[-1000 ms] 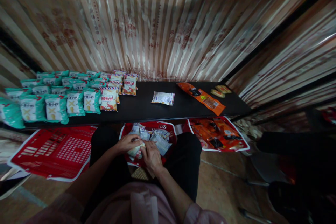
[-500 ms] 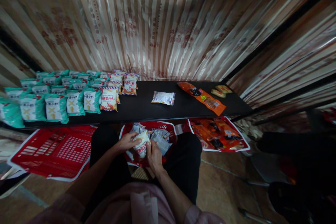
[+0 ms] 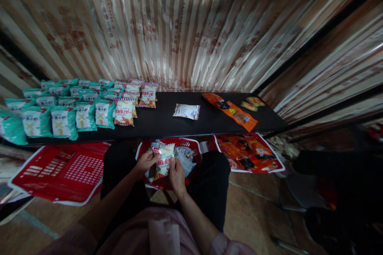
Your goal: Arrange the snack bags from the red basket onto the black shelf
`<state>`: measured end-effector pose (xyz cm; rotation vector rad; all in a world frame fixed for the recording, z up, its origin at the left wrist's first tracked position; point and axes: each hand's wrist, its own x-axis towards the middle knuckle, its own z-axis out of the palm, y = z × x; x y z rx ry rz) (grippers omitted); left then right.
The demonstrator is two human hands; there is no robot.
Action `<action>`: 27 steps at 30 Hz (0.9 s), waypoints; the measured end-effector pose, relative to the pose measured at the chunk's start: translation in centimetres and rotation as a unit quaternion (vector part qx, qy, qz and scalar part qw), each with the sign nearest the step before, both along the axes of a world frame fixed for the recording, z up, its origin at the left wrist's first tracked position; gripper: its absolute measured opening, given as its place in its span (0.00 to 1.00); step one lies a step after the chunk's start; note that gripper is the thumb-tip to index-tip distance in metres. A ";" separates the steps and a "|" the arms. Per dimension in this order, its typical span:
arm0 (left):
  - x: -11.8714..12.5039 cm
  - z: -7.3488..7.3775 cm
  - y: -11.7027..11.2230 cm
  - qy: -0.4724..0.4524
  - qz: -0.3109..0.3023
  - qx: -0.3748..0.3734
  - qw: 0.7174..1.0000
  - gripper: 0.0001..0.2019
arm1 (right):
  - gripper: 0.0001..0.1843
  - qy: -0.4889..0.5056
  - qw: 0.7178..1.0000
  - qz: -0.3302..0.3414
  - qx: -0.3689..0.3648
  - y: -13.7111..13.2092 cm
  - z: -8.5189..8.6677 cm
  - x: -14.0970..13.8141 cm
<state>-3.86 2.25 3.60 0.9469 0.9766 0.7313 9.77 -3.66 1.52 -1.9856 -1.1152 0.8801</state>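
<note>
Between my knees, over a red basket (image 3: 194, 143), both hands hold one snack bag (image 3: 164, 161) with a striped top edge and red lettering. My left hand (image 3: 145, 162) grips its left side and my right hand (image 3: 178, 176) its right side, thumb on the front. Several silvery bags (image 3: 185, 159) lie in the basket under it. On the black shelf ahead, similar snack bags (image 3: 125, 111) stand upright beside rows of teal and white snack bags (image 3: 64, 121). A single silvery bag (image 3: 186, 111) lies flat at mid-shelf.
Orange packets (image 3: 236, 115) and small yellowish packs (image 3: 253, 102) lie on the right of the black shelf (image 3: 161, 123). A red basket (image 3: 74, 171) is at left; another basket (image 3: 279, 163) with orange packets is at right. Striped curtain (image 3: 179, 28) hangs behind.
The snack bag between my hands has turned more upright, its printed front and striped top now facing me. My hands have shifted slightly apart to its two sides.
</note>
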 end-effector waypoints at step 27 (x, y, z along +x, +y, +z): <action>1.6 -3.1 -1.6 0.001 0.068 0.024 0.997 0.24 | 0.25 0.082 0.996 -0.034 0.018 0.9 0.1 -0.1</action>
